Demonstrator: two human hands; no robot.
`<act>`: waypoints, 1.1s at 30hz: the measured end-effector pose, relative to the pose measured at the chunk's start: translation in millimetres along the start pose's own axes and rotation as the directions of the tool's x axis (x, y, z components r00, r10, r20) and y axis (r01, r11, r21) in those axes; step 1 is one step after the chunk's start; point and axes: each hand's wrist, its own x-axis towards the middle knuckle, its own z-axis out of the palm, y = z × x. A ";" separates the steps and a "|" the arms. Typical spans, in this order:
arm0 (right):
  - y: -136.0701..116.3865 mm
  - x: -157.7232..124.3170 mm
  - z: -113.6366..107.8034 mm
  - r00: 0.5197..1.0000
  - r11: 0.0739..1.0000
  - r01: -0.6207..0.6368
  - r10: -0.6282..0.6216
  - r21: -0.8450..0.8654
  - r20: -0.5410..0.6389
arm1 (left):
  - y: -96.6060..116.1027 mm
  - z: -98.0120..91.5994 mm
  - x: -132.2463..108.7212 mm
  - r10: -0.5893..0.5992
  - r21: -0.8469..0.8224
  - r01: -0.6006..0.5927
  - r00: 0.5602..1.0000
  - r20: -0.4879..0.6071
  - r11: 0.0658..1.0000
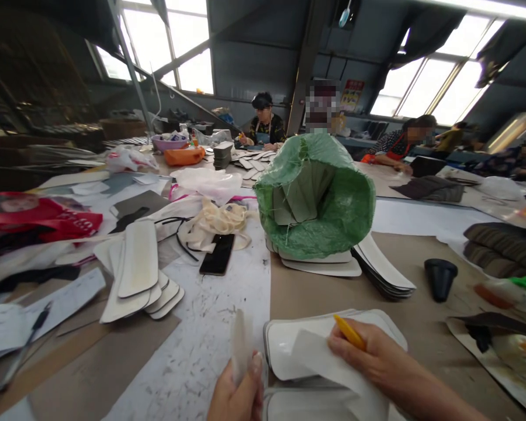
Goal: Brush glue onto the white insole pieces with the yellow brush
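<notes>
My left hand (239, 390) is closed around a pale, flat piece (242, 342) held on edge, blurred by motion. My right hand (368, 345) is closed, with a yellow tool (349, 332) sticking out of its grip; the tool's kind is hidden by the fingers. Under that hand a thin white sheet (324, 359) hangs slantwise, its edge apparently at my fingertips. It lies over a stack of white rounded panels (284, 336). Closer to me is another stack of white panels (307, 404), partly covered by the sheet.
A green woven sack (359, 204) holding grey panels stands ahead on more panels. Left are a phone (217, 255), cream straps (210, 219), fanned white panels (138, 257) and a pen (37, 321). A black cup-shaped object (440, 279) stands right. Co-workers sit across the table.
</notes>
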 end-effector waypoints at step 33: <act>-5.9 53.0 25.5 0.966 0.709 0.223 -0.066 -0.669 0.251 | 6.6 4.4 21.8 -0.020 0.189 0.005 0.996 0.081 0.982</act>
